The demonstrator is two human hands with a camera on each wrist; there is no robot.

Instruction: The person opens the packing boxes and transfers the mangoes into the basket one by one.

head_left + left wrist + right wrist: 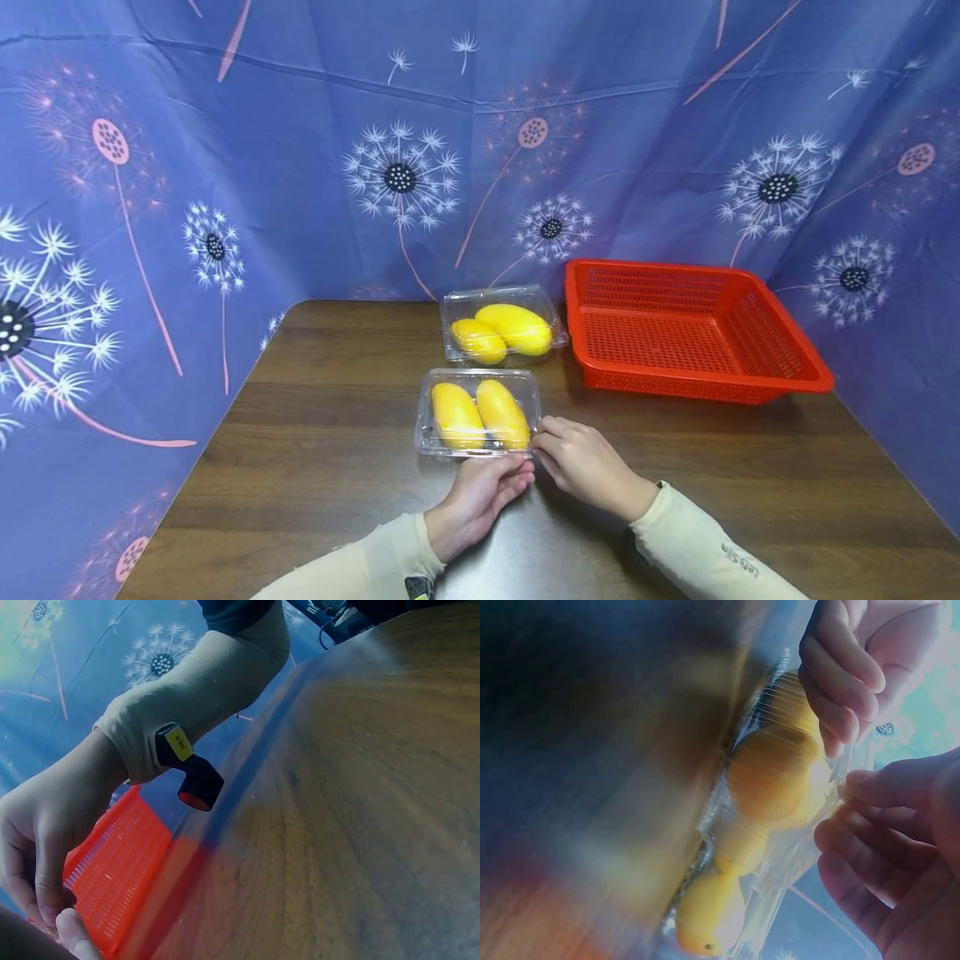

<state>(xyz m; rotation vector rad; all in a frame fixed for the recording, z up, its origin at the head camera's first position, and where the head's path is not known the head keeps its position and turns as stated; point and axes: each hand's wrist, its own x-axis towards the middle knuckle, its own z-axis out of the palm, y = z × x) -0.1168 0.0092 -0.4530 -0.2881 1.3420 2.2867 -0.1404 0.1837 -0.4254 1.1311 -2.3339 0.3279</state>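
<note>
A clear plastic clamshell box (pixel 477 410) with two yellow mangoes (pixel 480 414) inside stands on the table before me, its lid down. At its front right corner, my left hand (pixel 480 497) grips the edge, thumb near the rim and fingers curled beneath. My right hand (pixel 588 462) pinches the same corner from the right side. In the right wrist view, the thumb and forefinger of the right hand (pixel 889 840) meet at the plastic edge, close beside the curled fingers of the left hand (pixel 855 667). Only a fingertip of the left hand (pixel 75 935) shows clearly in the left wrist view.
Just behind is a second clear clamshell box (pixel 457 312), also holding two mangoes (pixel 513 329). A red plastic basket (pixel 697 383) stands at the back right of the wooden table (pixel 322 450). Blue dandelion-patterned cloth (pixel 300 167) hangs along the back and sides.
</note>
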